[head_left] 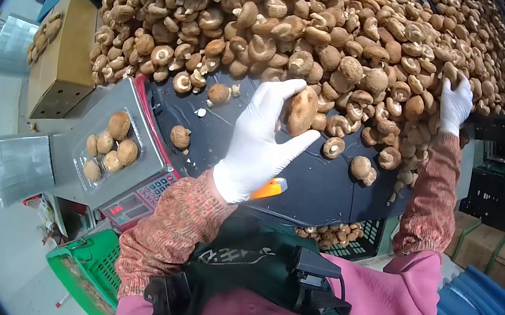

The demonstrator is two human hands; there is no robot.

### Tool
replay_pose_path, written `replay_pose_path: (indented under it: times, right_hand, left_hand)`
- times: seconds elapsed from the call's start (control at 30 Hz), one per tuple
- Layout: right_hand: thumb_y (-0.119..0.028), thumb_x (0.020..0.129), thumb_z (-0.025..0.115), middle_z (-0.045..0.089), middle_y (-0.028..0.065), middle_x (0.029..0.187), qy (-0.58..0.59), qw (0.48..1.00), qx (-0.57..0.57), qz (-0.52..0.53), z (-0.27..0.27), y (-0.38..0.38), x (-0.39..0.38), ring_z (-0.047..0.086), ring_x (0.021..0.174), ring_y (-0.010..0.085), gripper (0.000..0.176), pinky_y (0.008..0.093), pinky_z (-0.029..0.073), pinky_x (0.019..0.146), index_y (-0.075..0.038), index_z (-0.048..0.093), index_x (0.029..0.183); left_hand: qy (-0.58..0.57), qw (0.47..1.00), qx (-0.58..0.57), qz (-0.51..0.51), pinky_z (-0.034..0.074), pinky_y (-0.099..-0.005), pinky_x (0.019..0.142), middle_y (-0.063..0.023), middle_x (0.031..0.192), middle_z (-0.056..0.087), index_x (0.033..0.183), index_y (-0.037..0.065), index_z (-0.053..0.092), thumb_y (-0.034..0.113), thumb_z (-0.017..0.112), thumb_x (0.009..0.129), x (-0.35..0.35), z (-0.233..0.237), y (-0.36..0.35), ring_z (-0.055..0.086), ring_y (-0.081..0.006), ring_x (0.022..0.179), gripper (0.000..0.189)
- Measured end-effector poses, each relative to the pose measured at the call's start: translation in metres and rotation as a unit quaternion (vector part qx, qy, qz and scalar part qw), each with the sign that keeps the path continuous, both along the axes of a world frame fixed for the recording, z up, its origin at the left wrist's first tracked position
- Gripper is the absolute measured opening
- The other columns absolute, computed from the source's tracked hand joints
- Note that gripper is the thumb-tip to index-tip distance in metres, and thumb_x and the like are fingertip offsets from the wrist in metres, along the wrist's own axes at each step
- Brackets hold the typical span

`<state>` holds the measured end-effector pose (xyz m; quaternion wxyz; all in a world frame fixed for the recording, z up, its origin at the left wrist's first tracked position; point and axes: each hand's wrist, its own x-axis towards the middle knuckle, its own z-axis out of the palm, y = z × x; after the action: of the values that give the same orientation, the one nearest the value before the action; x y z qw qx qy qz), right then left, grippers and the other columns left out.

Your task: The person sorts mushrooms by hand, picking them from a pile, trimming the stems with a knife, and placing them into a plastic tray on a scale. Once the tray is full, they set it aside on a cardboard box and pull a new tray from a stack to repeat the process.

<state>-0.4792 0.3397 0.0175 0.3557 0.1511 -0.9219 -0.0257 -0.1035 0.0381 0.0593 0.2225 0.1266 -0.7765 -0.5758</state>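
Observation:
My left hand (252, 148), in a white glove, holds a brown shiitake mushroom (302, 112) between thumb and fingers above the dark table cover. At the right my gloved right hand (455, 106) reaches into the big heap of shiitake mushrooms (344, 42). Its fingertips close on a mushroom (450, 71) at the heap's edge. Below my left hand, an orange-yellow tool (270, 188) lies partly hidden by the wrist. A few loose mushrooms (180, 137) rest on the dark cover (318, 188) between the hands.
At the left, a clear plastic tray (128, 168) with several mushrooms sits on a weighing scale (71, 127). Stacked clear trays (21, 168) lie beside it. A cardboard box (65, 56) stands behind. Green crate (80, 275) is at lower left; a dark crate (371, 240) with mushrooms is under the table.

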Motion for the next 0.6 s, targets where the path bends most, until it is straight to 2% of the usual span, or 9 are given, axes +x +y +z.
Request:
replay_pose_path:
  times: [0.03,0.07,0.13,0.23,0.27,0.33,0.43,0.5,0.6]
  right_hand:
    - [-0.034,0.086,0.071,0.07,0.0164,0.106,0.019,0.995,-0.071,0.066,0.009,-0.008,0.014,0.067,0.099,0.0324,0.04,0.0419,0.054,0.087,-0.013,0.064,0.119]
    - [-0.026,0.09,0.071,0.07,0.0154,0.111,-0.087,0.959,-0.243,0.121,0.015,-0.018,0.031,0.067,0.106,0.0288,0.043,0.037,0.053,0.092,-0.008,0.06,0.126]
    - [-0.02,0.093,0.069,0.065,0.0125,0.123,-0.236,0.789,-0.485,0.294,0.025,-0.042,0.074,0.064,0.113,0.023,0.047,0.0324,0.053,0.092,-0.004,0.054,0.135]
    - [-0.012,0.092,0.067,0.056,0.0102,0.134,-0.433,0.536,-0.638,0.344,0.044,-0.087,0.15,0.06,0.115,0.0187,0.061,0.0291,0.052,0.095,-0.004,0.041,0.147]
    - [-0.011,0.092,0.068,0.054,0.0107,0.136,-0.475,0.458,-0.671,0.337,0.034,-0.089,0.161,0.059,0.116,0.0185,0.066,0.0288,0.052,0.097,-0.005,0.037,0.15]
    - [-0.014,0.097,0.062,0.056,0.011,0.138,-0.558,0.275,-0.688,0.374,0.011,-0.097,0.18,0.058,0.12,0.0214,0.052,0.0424,0.05,0.103,-0.005,0.045,0.145]
    - [-0.015,0.095,0.063,0.057,0.0106,0.135,-0.614,0.11,-0.705,0.337,0.012,-0.127,0.22,0.058,0.116,0.0264,0.052,0.0407,0.051,0.097,-0.006,0.047,0.144]
    - [-0.013,0.096,0.063,0.05,0.0124,0.147,-0.621,-0.052,-0.712,0.325,0.001,-0.144,0.239,0.058,0.121,0.0298,0.057,0.0471,0.049,0.102,-0.005,0.042,0.148]
    - [-0.038,0.091,0.073,0.048,0.0203,0.144,-0.646,-0.165,-0.668,0.331,0.005,-0.175,0.262,0.056,0.099,0.0223,0.074,0.0397,0.05,0.09,-0.004,0.04,0.148]
  left_hand:
    - [0.028,0.999,-0.047,0.007,0.05,-0.0311,0.096,-0.0102,0.124,0.059,0.137,0.003,0.052,0.008,0.086,0.074,0.002,-0.005,-0.004,0.061,-0.0204,0.111,0.072]
    - [0.053,0.994,-0.093,0.014,0.05,-0.031,0.095,-0.0106,0.124,0.059,0.139,0.003,0.051,0.008,0.086,0.074,0.005,-0.009,-0.006,0.062,-0.021,0.11,0.074]
    - [0.064,0.986,-0.149,0.027,0.051,-0.0313,0.094,-0.0114,0.124,0.059,0.143,0.002,0.047,0.007,0.087,0.073,0.01,-0.015,-0.009,0.062,-0.0218,0.109,0.08]
    - [0.066,0.978,-0.196,0.026,0.052,-0.0316,0.093,-0.0128,0.124,0.059,0.148,0.002,0.041,0.005,0.087,0.073,0.019,-0.022,-0.011,0.063,-0.0225,0.108,0.088]
    - [0.069,0.976,-0.206,0.022,0.052,-0.0316,0.092,-0.0133,0.124,0.059,0.149,0.001,0.039,0.005,0.087,0.073,0.021,-0.025,-0.012,0.063,-0.0226,0.108,0.09]
    - [0.083,0.965,-0.244,0.041,0.052,-0.0325,0.09,-0.0136,0.121,0.059,0.151,0.002,0.035,0.005,0.088,0.071,0.03,-0.025,-0.015,0.063,-0.0239,0.104,0.096]
    - [0.076,0.976,-0.199,0.056,0.051,-0.0327,0.092,-0.0131,0.123,0.059,0.151,0.002,0.035,0.003,0.087,0.072,0.053,-0.024,-0.024,0.061,-0.0234,0.108,0.095]
    - [0.047,0.974,-0.206,0.081,0.05,-0.0326,0.096,-0.0122,0.124,0.058,0.146,0.002,0.042,0.001,0.086,0.072,0.072,-0.018,-0.032,0.061,-0.0232,0.111,0.086]
    - [0.012,0.974,-0.203,0.104,0.048,-0.033,0.1,-0.0124,0.127,0.057,0.141,0.002,0.047,-0.001,0.082,0.073,0.102,-0.019,-0.045,0.059,-0.0234,0.115,0.077]
